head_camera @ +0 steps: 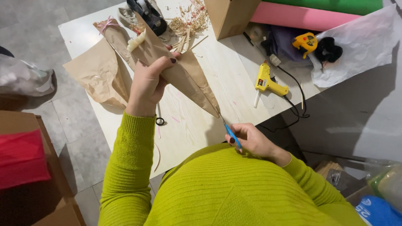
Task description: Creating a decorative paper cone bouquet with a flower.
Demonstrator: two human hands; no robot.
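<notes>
Two hands (pixel 146 83), brown paper cone (pixel 184 79), blue scissors (pixel 231 134)

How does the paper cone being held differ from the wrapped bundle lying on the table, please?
The cone is held up off the table by the left hand; the bundle lies flat on the table. The cone tapers to a sharp tip, where scissors in the right hand meet it; the bundle is looser and crumpled. The bundle is tied with pink ribbon; the cone shows none. Both are brown paper.
</notes>
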